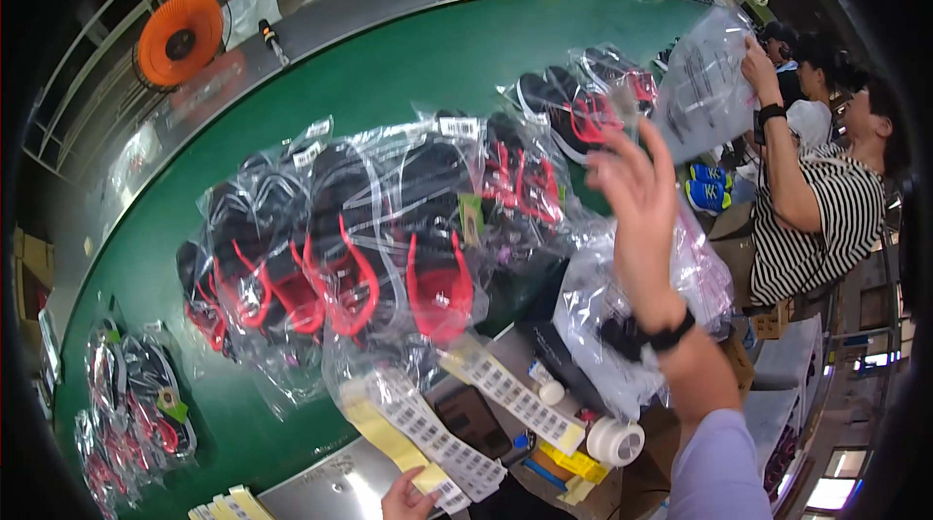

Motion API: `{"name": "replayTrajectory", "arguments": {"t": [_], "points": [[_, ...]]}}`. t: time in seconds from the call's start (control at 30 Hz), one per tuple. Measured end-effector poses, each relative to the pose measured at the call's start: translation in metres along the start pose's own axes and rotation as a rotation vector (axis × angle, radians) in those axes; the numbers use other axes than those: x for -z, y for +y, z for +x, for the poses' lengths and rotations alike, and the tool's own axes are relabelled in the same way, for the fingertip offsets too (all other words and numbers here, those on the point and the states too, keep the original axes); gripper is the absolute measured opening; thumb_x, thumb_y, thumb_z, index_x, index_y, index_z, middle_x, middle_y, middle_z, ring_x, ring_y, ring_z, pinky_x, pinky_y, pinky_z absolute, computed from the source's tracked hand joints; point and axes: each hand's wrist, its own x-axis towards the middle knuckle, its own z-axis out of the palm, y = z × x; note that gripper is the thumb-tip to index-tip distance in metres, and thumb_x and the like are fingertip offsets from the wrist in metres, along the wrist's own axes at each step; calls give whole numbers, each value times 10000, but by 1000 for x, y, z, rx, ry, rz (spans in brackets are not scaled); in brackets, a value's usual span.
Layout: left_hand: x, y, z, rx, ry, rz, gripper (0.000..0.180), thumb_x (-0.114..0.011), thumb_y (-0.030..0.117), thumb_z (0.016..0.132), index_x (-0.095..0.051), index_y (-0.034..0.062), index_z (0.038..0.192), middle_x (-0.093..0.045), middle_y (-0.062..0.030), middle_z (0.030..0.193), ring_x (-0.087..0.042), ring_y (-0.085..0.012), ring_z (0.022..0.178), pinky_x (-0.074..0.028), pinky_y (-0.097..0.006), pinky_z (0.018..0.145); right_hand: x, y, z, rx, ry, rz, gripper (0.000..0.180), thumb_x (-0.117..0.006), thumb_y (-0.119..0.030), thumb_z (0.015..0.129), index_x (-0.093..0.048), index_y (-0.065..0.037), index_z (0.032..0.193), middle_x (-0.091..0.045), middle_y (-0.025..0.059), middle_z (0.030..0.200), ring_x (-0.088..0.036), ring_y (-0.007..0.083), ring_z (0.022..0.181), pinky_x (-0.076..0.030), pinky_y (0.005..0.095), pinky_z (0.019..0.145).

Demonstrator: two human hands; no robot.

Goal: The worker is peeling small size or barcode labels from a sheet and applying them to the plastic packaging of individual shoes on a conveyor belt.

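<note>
Green belting curves across the long conveyor table (408, 63), and clear bags of black-and-red sandals (360, 238) lie heaped along its near side. More bagged sandals (131, 394) sit apart at the lower left. The person's right hand (637, 194) is raised above the heap, fingers spread and holding nothing, just beside an empty-looking clear bag (607, 316) below the wrist. Their left hand (408, 499) shows only partly at the bottom edge, pinching the end of a strip of printed labels (428, 437). A white tape roll (614, 440) rests near the table edge. Beyond, a co-worker in a striped shirt (826, 219) lifts another bag (705, 83). An orange fan (180, 37) stands far left.
</note>
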Motion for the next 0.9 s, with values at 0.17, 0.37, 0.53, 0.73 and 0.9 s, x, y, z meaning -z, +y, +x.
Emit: {"name": "replayTrajectory", "arguments": {"t": [0.17,0.37,0.53,0.73,0.9], "points": [[-18,-12,9,-89,-24,88,517,-634,-41,844,-550,37,1348,-452,48,714,-400,-55,591,-378,-215,531,109,180,171,-68,-150,-1009,857,-646,-25,839,-213,-172,1564,-650,226,1187,-659,343,1058,-524,420,890],[-13,-16,15,-88,47,234,527,-661,-1,867,-521,56,1372,-484,-2,697,-437,-87,589,-415,-264,535,99,260,179,-336,-312,-1641,788,-478,-23,917,-179,-354,1567,-684,270,1087,-667,434,1042,-478,545,921],[-10,9,14,-73,49,384,481,-718,85,862,-578,106,1322,-503,-57,676,-462,-142,570,-440,-326,550,85,280,166,-118,-236,-1593,871,-542,58,810,-265,-309,1550,-695,283,916,-690,451,864,-525,517,786],[-9,15,11,-225,73,270,466,-729,81,829,-613,81,1280,-500,-84,663,-473,-196,565,-442,-350,560,122,215,234,-22,-308,-910,898,-592,111,722,-335,-155,1540,-628,65,1229,-558,188,772,-489,310,737],[0,6,-11,-214,68,95,457,-676,30,837,-599,56,1287,-581,-112,707,-546,-183,584,-463,-339,567,85,67,222,-244,-200,-415,791,-601,71,832,-343,-159,1543,-615,16,979,-568,85,827,-477,245,812]]}}
